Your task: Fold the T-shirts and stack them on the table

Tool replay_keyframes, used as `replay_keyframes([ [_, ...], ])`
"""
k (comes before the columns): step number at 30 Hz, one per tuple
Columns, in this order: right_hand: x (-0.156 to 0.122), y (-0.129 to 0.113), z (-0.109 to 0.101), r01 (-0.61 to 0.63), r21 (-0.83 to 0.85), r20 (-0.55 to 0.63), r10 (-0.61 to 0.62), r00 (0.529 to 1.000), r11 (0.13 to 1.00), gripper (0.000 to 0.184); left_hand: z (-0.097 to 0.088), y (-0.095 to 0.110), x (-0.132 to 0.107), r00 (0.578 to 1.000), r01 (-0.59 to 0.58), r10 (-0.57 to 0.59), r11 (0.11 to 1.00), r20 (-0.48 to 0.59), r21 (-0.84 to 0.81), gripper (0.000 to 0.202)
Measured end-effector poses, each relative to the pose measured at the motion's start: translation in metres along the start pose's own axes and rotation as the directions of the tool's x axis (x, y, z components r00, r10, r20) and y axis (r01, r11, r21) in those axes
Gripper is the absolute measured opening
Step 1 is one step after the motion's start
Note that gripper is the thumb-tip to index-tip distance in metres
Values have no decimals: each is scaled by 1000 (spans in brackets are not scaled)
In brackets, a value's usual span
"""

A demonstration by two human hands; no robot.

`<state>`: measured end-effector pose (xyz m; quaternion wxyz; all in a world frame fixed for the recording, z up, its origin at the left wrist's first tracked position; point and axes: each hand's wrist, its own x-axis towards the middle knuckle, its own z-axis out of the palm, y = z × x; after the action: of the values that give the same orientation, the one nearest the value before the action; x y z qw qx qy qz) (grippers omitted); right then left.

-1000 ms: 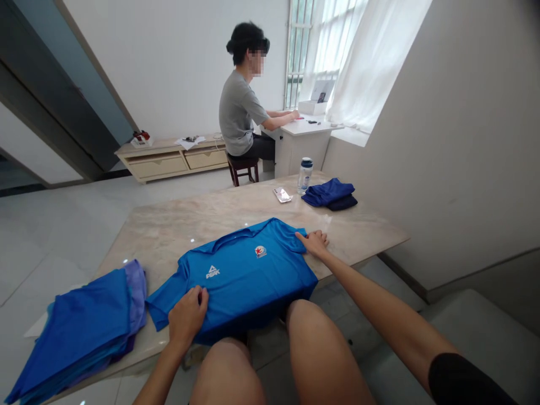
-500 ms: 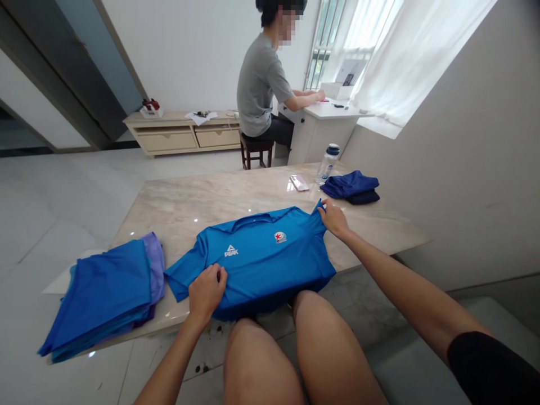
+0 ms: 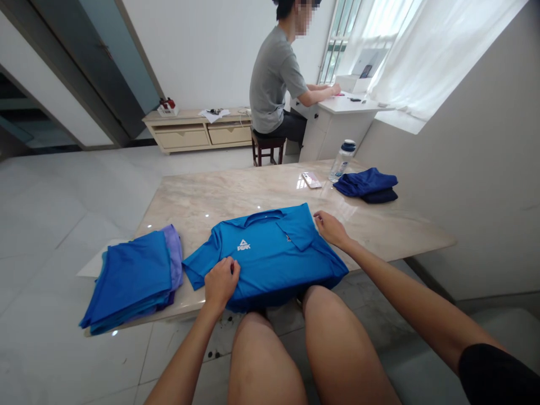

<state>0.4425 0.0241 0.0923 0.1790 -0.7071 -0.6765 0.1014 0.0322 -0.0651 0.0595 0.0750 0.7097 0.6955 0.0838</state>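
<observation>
while curling left hand (image 3: 222,279) over the blue shirt (image 3: 268,264) (honestly not being able to tell if pinching cloth), hovering right hand (image 3: 317,218) just beside the folded-in sleeve (image 3: 299,226) with fingers narrowly parted. having that shirt spread on the marble table (image 3: 219,191), draping off the near edge.

Shirt (image 3: 282,261) lay over the near edge of the counter (image 3: 206,188)

A pile of garments (image 3: 137,261) sat to its left. The left hand (image 3: 222,280) rested on its near left part; the right hand (image 3: 331,228) was just beside its right edge. At far right, a phone (image 3: 311,180), bottle (image 3: 341,163) and clothes bundle (image 3: 365,183) ran left to right. Behind the counter, a person (image 3: 274,79) sat on a stool (image 3: 268,145).
</observation>
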Motion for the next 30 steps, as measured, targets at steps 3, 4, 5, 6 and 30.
replay_keyframes([
  [3, -22, 43, 2, -129, -129, -59, 122, 991, 983, 33, 1, -1, 0, 1000, 6, -6, 1000, 3, -11, 36],
  [4, -29, 57, 3, -165, -160, -75, 155, 985, 973, 35, 1, -1, 0, 1000, 8, -8, 1000, 5, -11, 36],
  [5, -35, 71, 4, -179, -185, -82, 166, 983, 966, 37, 2, -1, 0, 1000, 11, -11, 1000, 8, -10, 36],
  [6, -40, 83, 6, -170, -205, -87, 155, 984, 964, 36, 2, -1, 1, 1000, 15, -15, 1000, 13, -7, 35],
  [30, -45, 105, 32, 87, -264, -188, -140, 972, 961, 32, -49, -63, 24, 878, 478, -479, 875, -12, 70, 37],
])
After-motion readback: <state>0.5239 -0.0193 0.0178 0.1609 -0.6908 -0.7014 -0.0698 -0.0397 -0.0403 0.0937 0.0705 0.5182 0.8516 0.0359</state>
